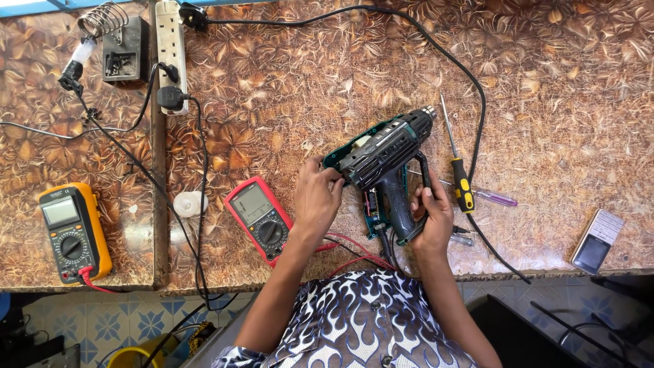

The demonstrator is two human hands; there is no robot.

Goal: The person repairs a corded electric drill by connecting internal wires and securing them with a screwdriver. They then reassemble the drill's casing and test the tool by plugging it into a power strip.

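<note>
Brown leaf-patterned tabletop point(558, 88), blue patterned floor tiles below, left hand point(317, 197) clasping rear casing of opened heat gun point(385, 163), right hand point(430, 217) wrapped round its grip, red multimeter point(259, 217) just beside, yellow-handled screwdriver point(460, 170) near, gun's inner wiring hard to make out.

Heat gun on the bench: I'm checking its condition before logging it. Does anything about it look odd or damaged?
Yes. The heat gun has its casing split: a teal shell half sits apart from the black half, baring internals near the handle. The left hand and right hand grip it.
</note>
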